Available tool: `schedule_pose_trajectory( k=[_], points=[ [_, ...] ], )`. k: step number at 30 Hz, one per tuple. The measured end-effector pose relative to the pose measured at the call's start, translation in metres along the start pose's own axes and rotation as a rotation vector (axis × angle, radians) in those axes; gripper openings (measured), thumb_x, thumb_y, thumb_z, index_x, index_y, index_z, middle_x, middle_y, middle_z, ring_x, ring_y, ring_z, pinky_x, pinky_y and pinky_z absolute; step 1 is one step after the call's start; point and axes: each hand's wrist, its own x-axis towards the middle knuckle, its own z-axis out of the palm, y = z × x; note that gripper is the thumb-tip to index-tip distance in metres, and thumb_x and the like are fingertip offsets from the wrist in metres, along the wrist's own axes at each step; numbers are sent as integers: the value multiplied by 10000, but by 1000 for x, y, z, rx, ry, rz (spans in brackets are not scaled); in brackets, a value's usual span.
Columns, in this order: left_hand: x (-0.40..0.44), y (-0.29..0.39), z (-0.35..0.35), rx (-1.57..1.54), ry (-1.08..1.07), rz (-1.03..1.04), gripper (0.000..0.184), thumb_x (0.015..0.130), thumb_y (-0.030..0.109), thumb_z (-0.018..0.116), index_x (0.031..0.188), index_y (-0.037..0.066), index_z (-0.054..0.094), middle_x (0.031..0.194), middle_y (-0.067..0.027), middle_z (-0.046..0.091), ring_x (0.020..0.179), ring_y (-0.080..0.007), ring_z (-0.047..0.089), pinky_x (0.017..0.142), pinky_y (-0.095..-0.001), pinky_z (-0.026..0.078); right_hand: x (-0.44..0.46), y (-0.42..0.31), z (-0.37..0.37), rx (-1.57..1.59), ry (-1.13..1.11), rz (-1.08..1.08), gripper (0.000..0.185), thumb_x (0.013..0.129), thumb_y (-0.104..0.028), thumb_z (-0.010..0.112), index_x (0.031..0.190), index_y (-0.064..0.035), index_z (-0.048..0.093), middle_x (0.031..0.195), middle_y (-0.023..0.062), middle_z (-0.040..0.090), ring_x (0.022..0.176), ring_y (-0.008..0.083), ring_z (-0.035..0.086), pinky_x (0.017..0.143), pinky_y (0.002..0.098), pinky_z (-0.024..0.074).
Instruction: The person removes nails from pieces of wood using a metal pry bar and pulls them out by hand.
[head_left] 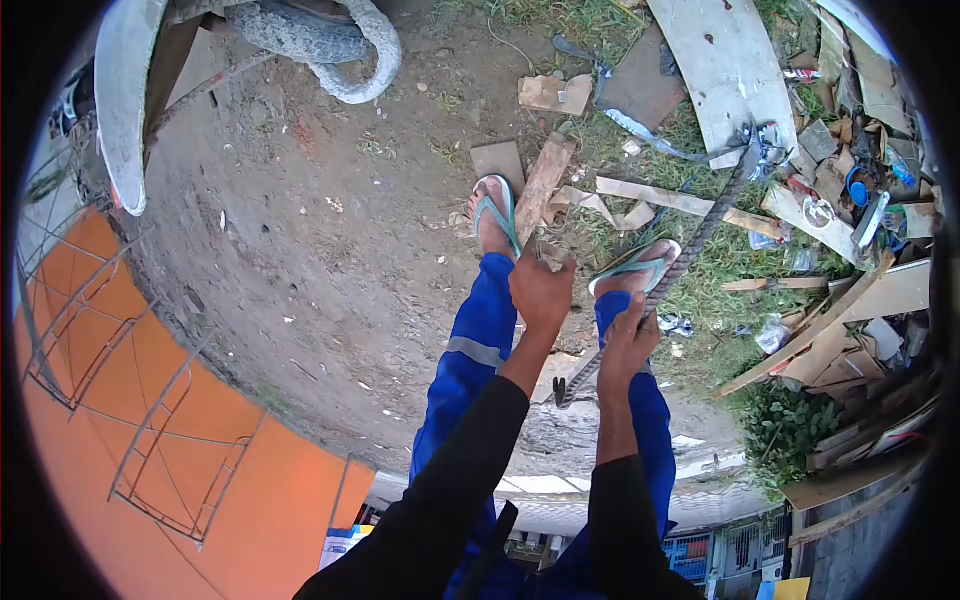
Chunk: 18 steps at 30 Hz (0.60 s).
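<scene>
My right hand (pixel 628 340) is wrapped round a dark ribbed steel bar (pixel 705 225). The bar slants across my right leg, from a bent end low between my legs up to the right. Its far end meets some shredded plastic on a pale board (pixel 725 70). My left hand (pixel 542 287) hangs in front of my left shin, its fingers loosely curled and apart, with nothing visible in them. Just beyond those fingers is a narrow wooden plank (pixel 547 185); whether they touch it I cannot tell. Both my feet wear green-strapped flip-flops.
Broken boards, plastic and other rubbish (pixel 850 180) are heaped on the right. A wooden strip (pixel 690 203) lies on the grass beyond my right foot. At the upper left is a grey ring-shaped object (pixel 380 55). Metal frames (pixel 190 440) stand by an orange surface (pixel 270 500) at left.
</scene>
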Motion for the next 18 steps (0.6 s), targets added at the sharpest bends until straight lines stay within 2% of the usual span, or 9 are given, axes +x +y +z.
schedule_pose_trajectory(
  k=[2, 5, 7, 9, 13, 14, 15, 17, 18],
  points=[
    [38, -16, 41, 216, 37, 120, 435, 712, 260, 862, 1043, 58, 664, 995, -203, 696, 948, -417, 697, 785, -508, 554, 6, -26, -20, -47, -26, -122, 375, 1070, -308, 555, 864, 3, 582, 704, -21, 455, 658, 94, 401, 591, 303, 325],
    [112, -12, 78, 377, 24, 119, 710, 664, 341, 915, 1226, 73, 574, 1223, -223, 602, 1004, -417, 696, 827, -511, 576, 25, -65, -77, -393, -1, -405, 349, 1069, -329, 562, 913, -22, 618, 662, -15, 450, 670, 95, 388, 625, 276, 318],
    [138, -12, 97, 426, -26, 98, 805, 657, 364, 925, 1295, 97, 513, 1268, -245, 567, 994, -424, 697, 816, -501, 582, 21, -100, -105, -276, -141, -30, 312, 1068, -326, 563, 998, -29, 633, 660, -11, 473, 663, 85, 410, 624, 264, 323],
    [158, -17, 113, 500, 26, 166, 788, 657, 362, 919, 1270, 117, 488, 1194, -162, 595, 1020, -401, 688, 836, -517, 572, 20, -111, -116, -167, -177, -26, 291, 1061, -327, 573, 1090, -42, 626, 667, -15, 504, 663, 76, 449, 622, 257, 337],
    [180, -42, 117, 450, 45, 164, 806, 656, 349, 919, 1282, 123, 465, 1197, -166, 594, 1038, -411, 681, 846, -519, 570, 20, -93, -148, 214, -358, 157, 325, 1019, -254, 604, 1264, -44, 566, 981, 106, 661, 747, 147, 613, 715, 301, 513],
    [180, -46, 112, 437, 16, 215, 810, 654, 344, 918, 1286, 123, 462, 1207, -167, 589, 1047, -415, 677, 855, -514, 567, 19, -89, -147, 371, -430, 238, 287, 1016, -215, 585, 1250, -52, 556, 991, 125, 651, 658, 125, 578, 573, 259, 504],
    [186, -44, 108, 411, -8, 277, 815, 653, 339, 918, 1291, 122, 459, 1217, -168, 584, 1057, -420, 673, 865, -508, 565, 21, -84, -145, 376, -435, 238, 287, 1016, -215, 585, 1250, -52, 556, 991, 125, 651, 658, 125, 578, 573, 259, 504],
    [192, -43, 97, 378, -17, 280, 785, 630, 348, 927, 1245, 112, 501, 1193, -191, 630, 1050, -430, 670, 891, -492, 553, 18, -82, -140, 537, -438, 474, 187, 1028, -187, 550, 1174, -71, 556, 937, 102, 635, 545, 71, 487, 427, 206, 414],
    [199, -46, 92, 286, -72, 277, 726, 650, 312, 921, 1224, 88, 537, 1149, -177, 666, 1028, -382, 684, 895, -459, 549, 9, -83, -122, 374, -338, 442, 102, 1023, -145, 552, 1112, -102, 525, 896, 72, 610, 485, 22, 379, 384, 184, 320]
  ],
)
